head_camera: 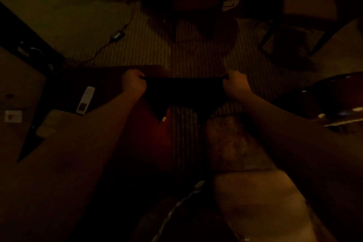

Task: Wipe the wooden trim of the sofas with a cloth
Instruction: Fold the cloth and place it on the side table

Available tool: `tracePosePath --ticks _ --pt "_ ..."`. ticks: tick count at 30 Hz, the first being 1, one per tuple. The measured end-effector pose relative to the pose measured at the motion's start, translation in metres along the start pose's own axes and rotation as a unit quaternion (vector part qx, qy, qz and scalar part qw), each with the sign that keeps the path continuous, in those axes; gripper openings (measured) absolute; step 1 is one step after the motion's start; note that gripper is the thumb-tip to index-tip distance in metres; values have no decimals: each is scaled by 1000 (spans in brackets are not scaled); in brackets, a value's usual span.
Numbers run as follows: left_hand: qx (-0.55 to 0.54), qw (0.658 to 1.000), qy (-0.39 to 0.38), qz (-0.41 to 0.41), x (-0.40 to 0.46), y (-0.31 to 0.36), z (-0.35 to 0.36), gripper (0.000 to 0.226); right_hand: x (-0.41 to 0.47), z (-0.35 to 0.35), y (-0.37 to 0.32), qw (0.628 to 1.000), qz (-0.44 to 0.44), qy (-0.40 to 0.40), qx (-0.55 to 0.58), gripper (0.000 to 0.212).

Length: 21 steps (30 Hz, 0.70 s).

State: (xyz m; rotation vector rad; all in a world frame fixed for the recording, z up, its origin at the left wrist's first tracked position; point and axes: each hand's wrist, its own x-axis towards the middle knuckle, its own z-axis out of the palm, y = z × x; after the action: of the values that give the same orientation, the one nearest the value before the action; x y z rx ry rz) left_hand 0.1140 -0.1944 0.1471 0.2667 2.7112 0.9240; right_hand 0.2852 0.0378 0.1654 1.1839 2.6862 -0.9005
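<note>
Both hands, left hand (133,82) and right hand (234,84), pinch the dark cloth's (182,92) top corners, stretching it taut, likely to fold it before wiping.

Dim carpeted lounge with armchairs (306,6)

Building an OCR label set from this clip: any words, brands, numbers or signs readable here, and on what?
None readable; the frame is very dark and blurred.
White remote-like object: a dark patch on its face, no legible characters.
Pale card at the left edge: a small dark mark, too blurred to read.
Small tag by the corner of the dark cloth: too small to read.
Cloth held by left hand and right hand: no print visible.
</note>
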Motion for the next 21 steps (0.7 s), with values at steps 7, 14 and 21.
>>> tracePosePath --ticks 7,14,21 --pt "17 1000 12 12 17 -32 -43 24 10 21 -57 999 -34 13 4 27" --pt "52 998 32 4 37 -76 -101 39 27 53 -149 996 -70 31 47 27" --pt "10 994 58 -93 60 -118 -117 31 81 88 -215 990 -131 -44 29 28"
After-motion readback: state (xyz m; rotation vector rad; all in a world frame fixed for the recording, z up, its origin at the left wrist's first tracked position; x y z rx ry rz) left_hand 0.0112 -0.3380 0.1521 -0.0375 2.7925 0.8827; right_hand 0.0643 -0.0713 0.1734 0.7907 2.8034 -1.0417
